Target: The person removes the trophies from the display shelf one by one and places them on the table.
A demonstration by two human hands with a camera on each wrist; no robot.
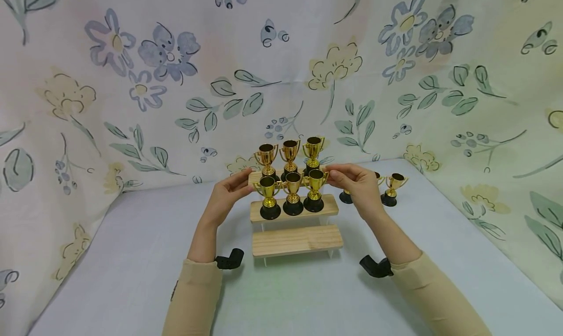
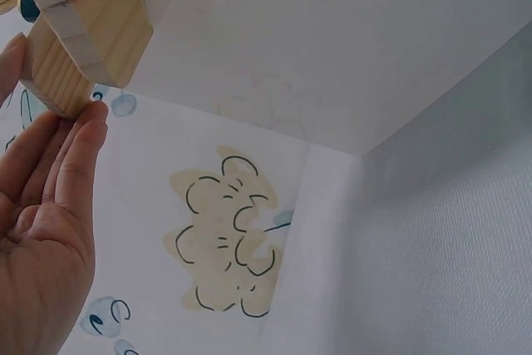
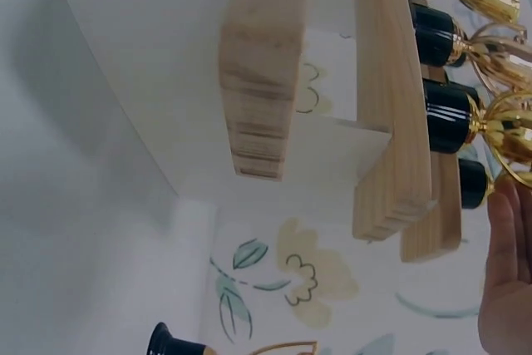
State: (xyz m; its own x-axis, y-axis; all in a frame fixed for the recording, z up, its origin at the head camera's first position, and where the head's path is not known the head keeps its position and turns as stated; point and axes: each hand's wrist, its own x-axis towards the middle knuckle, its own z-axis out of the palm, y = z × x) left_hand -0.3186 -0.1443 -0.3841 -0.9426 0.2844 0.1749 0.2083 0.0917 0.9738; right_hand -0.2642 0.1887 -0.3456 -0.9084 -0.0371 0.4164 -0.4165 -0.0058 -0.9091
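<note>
A stepped wooden display stand (image 1: 296, 241) bears gold trophy cups with black bases, three on the top board and three on the middle one. My left hand (image 1: 228, 194) is at the left end of the top board (image 2: 54, 72), thumb on one side and fingers on the other, pinching it. On the opposite side my right hand (image 1: 360, 187) has its fingertips beside the rightmost top trophy (image 1: 313, 150). In the right wrist view, fairly straight fingers (image 3: 503, 239) overlap that trophy's cup, just beyond its black base (image 3: 474, 182).
Two more trophies stand on the table to the right, one (image 1: 391, 192) in plain sight and another (image 1: 346, 197) partly behind my right hand. A floral cloth (image 1: 281, 82) hangs behind and around the white table (image 1: 281, 302). White supports (image 3: 332, 155) hold the boards up.
</note>
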